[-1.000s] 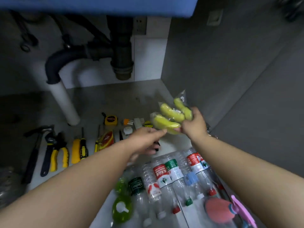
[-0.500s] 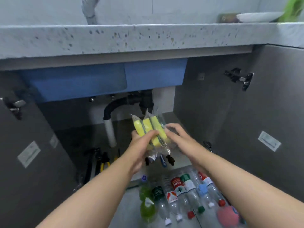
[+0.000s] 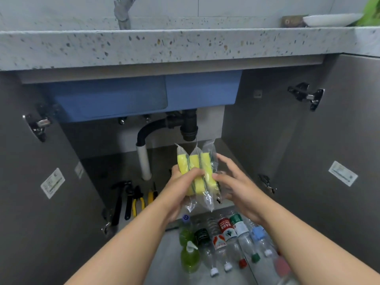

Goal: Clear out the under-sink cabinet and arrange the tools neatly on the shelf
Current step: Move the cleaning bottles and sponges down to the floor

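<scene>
While I hold them up before the open cabinet, my left hand grips three wrapped yellow sponges, fingers curled across their fronts. My right hand touches the wrap's right side, fingers straight and spread. Hammer and pliers lie side by side on the cabinet floor; bottles lie below my wrists.

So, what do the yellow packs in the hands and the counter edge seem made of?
Sponge packs: yellow foam, apparently with a thin green scouring layer, wrapped in clear glossy plastic film that crinkles at the ends. Countertop: pale matte stone, perhaps terrazzo or composite, judging by its brown and dark flecks.
</scene>
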Demonstrator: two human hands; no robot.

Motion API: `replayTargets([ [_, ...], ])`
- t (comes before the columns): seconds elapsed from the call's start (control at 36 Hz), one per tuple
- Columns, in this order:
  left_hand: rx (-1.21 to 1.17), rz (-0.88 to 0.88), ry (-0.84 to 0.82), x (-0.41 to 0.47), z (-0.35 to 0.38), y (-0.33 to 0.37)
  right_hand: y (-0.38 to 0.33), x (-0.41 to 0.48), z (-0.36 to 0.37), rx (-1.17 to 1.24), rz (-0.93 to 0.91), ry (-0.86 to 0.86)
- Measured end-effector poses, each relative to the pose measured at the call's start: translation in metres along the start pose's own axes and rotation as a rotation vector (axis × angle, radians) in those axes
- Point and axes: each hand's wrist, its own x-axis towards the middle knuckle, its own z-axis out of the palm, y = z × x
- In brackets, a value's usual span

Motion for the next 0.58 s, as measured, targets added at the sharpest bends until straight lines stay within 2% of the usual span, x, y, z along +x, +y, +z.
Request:
replayTargets([
  [0.25, 0.127, 0.105, 0.091, 0.005, 0.013, 0.001, 0.005, 0.008, -0.002, 0.074, -0.02, -0.023],
  [0.39, 0.374, 0.207, 0.189, 0.009, 0.019, 0.001, 0.006, 0.011, -0.005, 0.024, -0.071, 0.045],
  [0.5, 0.278, 0.189, 0.092, 0.01, 0.021, 0.003, 0.009, 0.009, -0.007, -0.047, -0.115, 0.051],
  [0.58, 0.186, 0.149, 0.081, 0.009, 0.019, 0.001, 0.009, 0.004, -0.007, -0.264, -0.167, 0.101],
])
